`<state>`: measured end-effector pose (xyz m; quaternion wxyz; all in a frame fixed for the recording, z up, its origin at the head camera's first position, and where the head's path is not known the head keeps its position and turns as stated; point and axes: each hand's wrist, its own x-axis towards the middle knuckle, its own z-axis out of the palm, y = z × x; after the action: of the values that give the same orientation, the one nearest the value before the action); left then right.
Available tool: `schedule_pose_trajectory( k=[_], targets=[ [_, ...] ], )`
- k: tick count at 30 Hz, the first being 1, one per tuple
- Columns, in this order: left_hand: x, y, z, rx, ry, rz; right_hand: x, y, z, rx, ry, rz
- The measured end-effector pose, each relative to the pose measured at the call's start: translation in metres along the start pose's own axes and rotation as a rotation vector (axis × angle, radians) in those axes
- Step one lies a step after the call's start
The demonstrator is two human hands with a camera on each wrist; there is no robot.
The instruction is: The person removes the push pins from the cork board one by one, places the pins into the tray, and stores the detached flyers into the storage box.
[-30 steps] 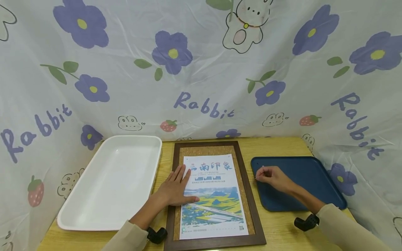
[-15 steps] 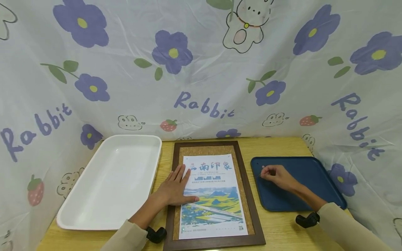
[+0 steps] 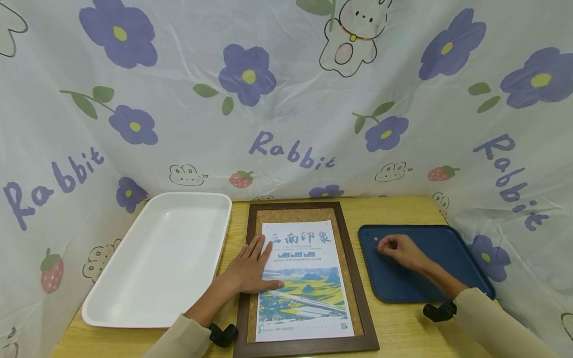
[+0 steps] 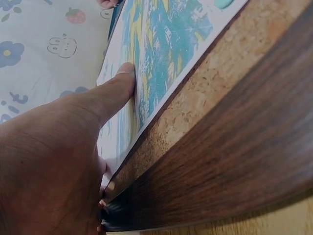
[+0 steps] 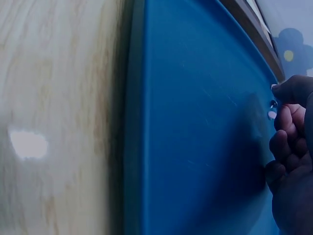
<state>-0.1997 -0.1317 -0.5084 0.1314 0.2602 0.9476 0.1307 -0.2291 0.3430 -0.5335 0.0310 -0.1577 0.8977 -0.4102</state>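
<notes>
- Curled fingers on the right hand [image 3: 403, 251], thumb and forefinger tips drawn close together over the blue tray [image 3: 409, 289]; whether they pinch anything, I cannot tell.
- Left hand [image 3: 250, 268] grips nothing: it lies flat, fingers spread, fingertips and thumb resting on the printed sheet [image 3: 309, 303].
- Nearest, two beige sleeves [image 3: 185, 338] come in from the lower edge, a black device [image 3: 224, 336] at the left wrist and another at the right.
- Between the arms, a dark wooden frame [image 3: 359, 293] lies on the wood-grain table [image 3: 394, 323].
- Inside it, the sheet covers most of a cork board [image 3: 293, 215], a cork strip showing above; large characters run across its top, a landscape picture below.
- A pale green round piece [image 4: 222, 3] sits near the sheet's lower left corner.
- Left of the frame stands a white tray [image 3: 165, 258].
- In the blue tray, right of the frame, a small pink dot [image 3: 376, 239] shows just beside the right fingertips.
- Farthest, a white backdrop [image 3: 286, 109] with purple flowers, rabbits and "Rabbit" lettering.
</notes>
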Motion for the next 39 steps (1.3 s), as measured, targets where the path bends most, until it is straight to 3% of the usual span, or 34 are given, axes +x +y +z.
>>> schedule_pose_trajectory(
  k=[4,14,30,39],
  targets=[
    [0.000,-0.002,0.003,-0.003,0.006,0.000,0.000,0.002,-0.001,-0.013,0.007,0.030],
    [-0.003,0.009,-0.005,0.047,-0.033,-0.050,0.003,0.005,-0.003,-0.059,-0.009,0.062],
    [0.001,0.002,-0.001,0.033,-0.024,-0.025,0.004,0.002,-0.003,-0.095,-0.017,0.070],
    [0.001,0.004,-0.003,0.057,-0.041,-0.040,0.004,0.002,-0.005,-0.101,0.024,0.075]
  ],
)
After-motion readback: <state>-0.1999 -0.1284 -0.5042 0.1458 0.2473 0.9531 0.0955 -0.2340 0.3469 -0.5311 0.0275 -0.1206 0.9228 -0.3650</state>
